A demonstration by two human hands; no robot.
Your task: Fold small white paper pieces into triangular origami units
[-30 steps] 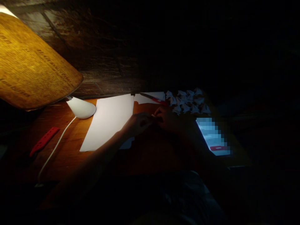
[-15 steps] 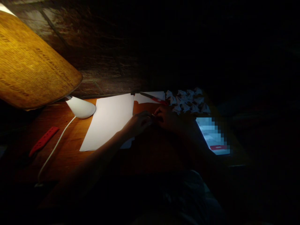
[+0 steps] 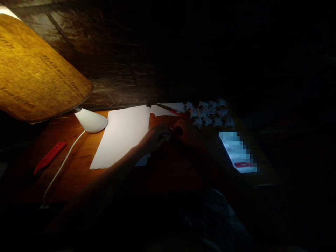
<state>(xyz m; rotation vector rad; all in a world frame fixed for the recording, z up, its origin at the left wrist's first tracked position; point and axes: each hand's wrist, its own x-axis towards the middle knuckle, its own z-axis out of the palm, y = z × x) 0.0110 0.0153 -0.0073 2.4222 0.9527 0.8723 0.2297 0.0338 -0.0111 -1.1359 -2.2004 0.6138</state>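
Observation:
In the shadowed middle of the table my left hand (image 3: 157, 135) and my right hand (image 3: 185, 131) meet, fingers bent and pinched together. Between them shows a small pale piece of paper (image 3: 167, 135), mostly hidden by the fingers and the dark. Just beyond my right hand lies a tool with a dark pointed blade and red handle (image 3: 172, 110), resting partly on cut white paper (image 3: 157, 110). Several small folded paper pieces (image 3: 207, 113) stand grouped at the back right. My left forearm crosses over a stack of white sheets (image 3: 126, 134).
A lamp with a yellow-brown printed shade (image 3: 44, 73) and white base (image 3: 90, 120) stands at the left, its white cord (image 3: 61, 161) running forward. Beside the cord is a red strip with holes (image 3: 49, 158). A lit phone (image 3: 237, 154) lies right. Behind the wooden table (image 3: 76, 147) rises a wall (image 3: 118, 70).
My fingers have shifted slightly around the small paper, and more of its pale surface shows under my left hand. The camera view has moved a little; the other things lie as before.

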